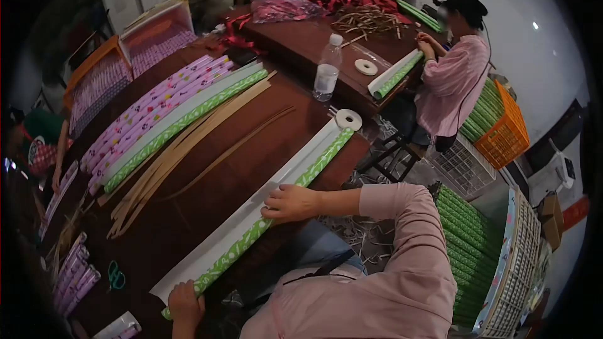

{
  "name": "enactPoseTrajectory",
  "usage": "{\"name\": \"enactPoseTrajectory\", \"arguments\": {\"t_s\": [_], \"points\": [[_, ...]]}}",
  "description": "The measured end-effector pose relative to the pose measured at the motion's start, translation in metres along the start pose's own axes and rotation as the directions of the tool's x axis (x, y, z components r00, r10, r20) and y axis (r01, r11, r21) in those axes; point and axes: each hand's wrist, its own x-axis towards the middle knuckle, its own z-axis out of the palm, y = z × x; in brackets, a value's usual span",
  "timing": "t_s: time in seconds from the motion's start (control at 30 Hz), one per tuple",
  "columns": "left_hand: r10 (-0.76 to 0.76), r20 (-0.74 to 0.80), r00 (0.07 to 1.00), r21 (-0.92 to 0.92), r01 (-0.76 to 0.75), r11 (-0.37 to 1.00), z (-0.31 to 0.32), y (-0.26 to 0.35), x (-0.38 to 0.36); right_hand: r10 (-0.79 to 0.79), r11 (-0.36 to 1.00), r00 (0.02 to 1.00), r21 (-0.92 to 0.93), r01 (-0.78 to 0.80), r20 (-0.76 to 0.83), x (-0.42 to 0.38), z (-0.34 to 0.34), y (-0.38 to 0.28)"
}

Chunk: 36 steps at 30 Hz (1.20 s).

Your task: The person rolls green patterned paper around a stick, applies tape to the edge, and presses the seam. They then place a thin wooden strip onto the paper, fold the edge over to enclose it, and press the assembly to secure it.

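Observation:
A long roll of green patterned paper (295,179) lies along the near edge of the brown table (207,207), with a white sheet (251,204) partly wound on beside it. My right hand (290,203) presses down on the roll's middle, fingers curled over it. At the roll's near end, my left hand (184,302) grips it. A white tape roll (347,119) sits at the far end.
Purple and green paper rolls (157,113) and thin wooden strips (188,150) cover the table's middle. Further off are a water bottle (328,69), green scissors (115,274) and a person in pink (452,81) rolling green paper. Crates (505,132) of green rolls stand to the right.

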Motion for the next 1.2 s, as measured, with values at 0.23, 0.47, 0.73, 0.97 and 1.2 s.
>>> {"name": "enactPoseTrajectory", "arguments": {"t_s": [0.23,0.47,0.73,0.97,1.2], "points": [[0.198,-0.152,0.968,0.065,-0.190,0.980,0.004,-0.004,0.007,0.011,0.983,0.990,0.182,-0.037,0.143,0.003,-0.002,0.002],[0.230,-0.118,0.966,0.118,-0.216,0.969,0.020,-0.017,0.005,0.026,0.976,0.996,0.215,-0.044,0.090,0.017,-0.007,0.008],[0.118,-0.229,0.966,0.017,-0.117,0.993,0.011,-0.006,0.013,-0.047,0.980,0.999,0.195,0.046,0.000,0.015,0.002,0.007],[0.074,-0.097,0.992,-0.065,-0.081,0.995,0.020,-0.018,0.004,-0.098,0.974,0.995,0.201,0.103,-0.038,0.024,0.005,0.011],[0.178,-0.225,0.958,-0.026,-0.189,0.982,0.014,-0.009,0.014,-0.105,0.988,0.993,0.117,0.097,0.057,0.027,-0.002,0.009]]}}
